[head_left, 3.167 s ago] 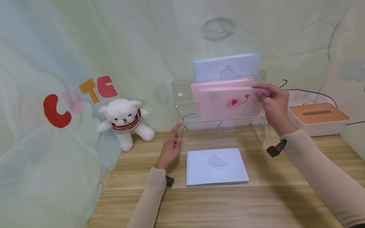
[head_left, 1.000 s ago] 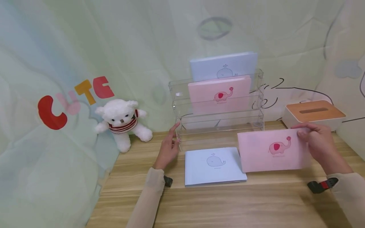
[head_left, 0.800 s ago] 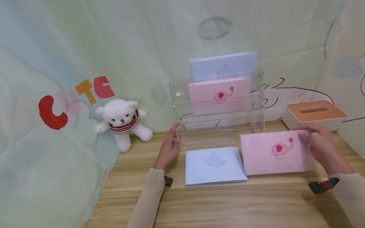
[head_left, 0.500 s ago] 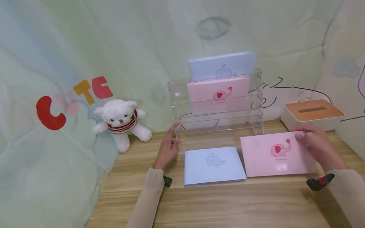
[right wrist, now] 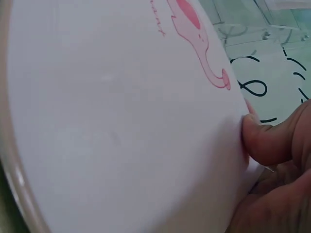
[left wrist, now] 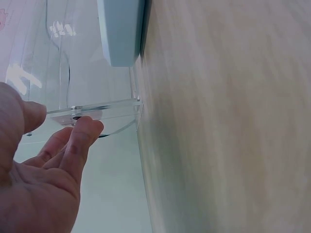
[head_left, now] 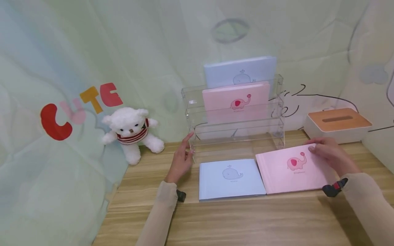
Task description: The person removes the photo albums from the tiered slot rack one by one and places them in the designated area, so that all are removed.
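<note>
My right hand (head_left: 333,156) pinches the upper right corner of a pink elephant-print booklet (head_left: 286,179), thumb on the cover. The booklet lies low over the table, its left edge against a light blue whale-print booklet (head_left: 215,184) lying flat. Behind them stands a clear acrylic tiered rack (head_left: 235,139). My left hand (head_left: 180,164) holds the rack's left end panel; in the left wrist view the thumb (left wrist: 33,116) and fingers (left wrist: 83,136) lie on either side of its edge. Another pink booklet (head_left: 215,102) and a blue booklet (head_left: 221,73) stand in the upper tiers.
A white tissue box (head_left: 341,136) with a wooden lid stands at the right rear. On the left, a white teddy bear (head_left: 132,119) in a striped sweater sits against the printed cloth backdrop. The wooden table (head_left: 246,222) extends toward me.
My right hand has taken the front pink booklet from the rack, brought it down to the right of the blue one, lowered it flatter and moved it slightly left. The left hand stays at the rack.
</note>
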Motion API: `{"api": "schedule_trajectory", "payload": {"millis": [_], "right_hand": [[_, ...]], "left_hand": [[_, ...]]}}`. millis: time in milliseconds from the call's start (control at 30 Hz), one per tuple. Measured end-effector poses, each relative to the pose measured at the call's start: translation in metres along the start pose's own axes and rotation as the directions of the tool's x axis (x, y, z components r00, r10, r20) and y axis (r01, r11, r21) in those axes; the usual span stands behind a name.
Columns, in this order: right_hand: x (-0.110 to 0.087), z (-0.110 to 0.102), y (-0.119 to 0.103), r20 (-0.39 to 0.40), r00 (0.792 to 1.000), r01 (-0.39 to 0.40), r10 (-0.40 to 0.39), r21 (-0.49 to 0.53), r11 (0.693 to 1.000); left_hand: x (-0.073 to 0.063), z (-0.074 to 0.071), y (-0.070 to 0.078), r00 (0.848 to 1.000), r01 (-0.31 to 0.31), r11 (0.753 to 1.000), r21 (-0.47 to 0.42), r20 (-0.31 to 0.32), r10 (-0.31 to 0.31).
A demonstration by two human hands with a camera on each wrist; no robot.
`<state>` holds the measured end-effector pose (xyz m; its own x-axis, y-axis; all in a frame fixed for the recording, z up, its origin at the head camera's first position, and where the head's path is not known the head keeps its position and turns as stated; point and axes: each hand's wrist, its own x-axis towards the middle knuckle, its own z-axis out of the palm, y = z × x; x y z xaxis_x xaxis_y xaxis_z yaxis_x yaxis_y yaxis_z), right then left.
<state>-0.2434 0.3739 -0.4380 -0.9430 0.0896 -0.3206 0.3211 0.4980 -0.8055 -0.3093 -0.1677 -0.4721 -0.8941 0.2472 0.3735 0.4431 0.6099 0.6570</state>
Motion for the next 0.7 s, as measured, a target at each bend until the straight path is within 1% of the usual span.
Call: {"api": "schedule_trajectory", "payload": {"millis": [100,167,267,400,533,700], "right_hand": [[0.006,0.001,0.001,0.019,0.999,-0.047,0.047,-0.001,0.999],[0.008,0.002,0.003,0.03,0.997,-0.064,0.064,0.001,0.998],[0.009,0.004,0.007,0.042,0.997,-0.066,0.065,0.011,0.998],[0.007,0.006,0.012,0.048,0.998,-0.045,0.043,0.051,0.998],[0.003,0.01,0.016,0.026,0.999,-0.044,0.042,0.097,0.994],[0.0,0.014,0.02,0.012,0.999,-0.043,0.042,0.11,0.993]], "left_hand": [[0.0,0.0,0.0,1.0,0.001,1.0,0.001,0.006,-0.001],[0.0,0.001,0.0,1.0,0.007,1.0,0.005,0.007,-0.007],[-0.001,0.0,0.0,1.0,0.016,1.0,0.002,0.011,-0.016],[-0.001,0.0,0.0,1.0,0.023,1.0,-0.002,0.012,-0.023],[-0.001,-0.001,0.001,1.0,0.029,1.0,-0.006,0.013,-0.028],[-0.001,0.0,0.002,0.999,0.028,1.0,0.003,0.015,-0.028]]}}
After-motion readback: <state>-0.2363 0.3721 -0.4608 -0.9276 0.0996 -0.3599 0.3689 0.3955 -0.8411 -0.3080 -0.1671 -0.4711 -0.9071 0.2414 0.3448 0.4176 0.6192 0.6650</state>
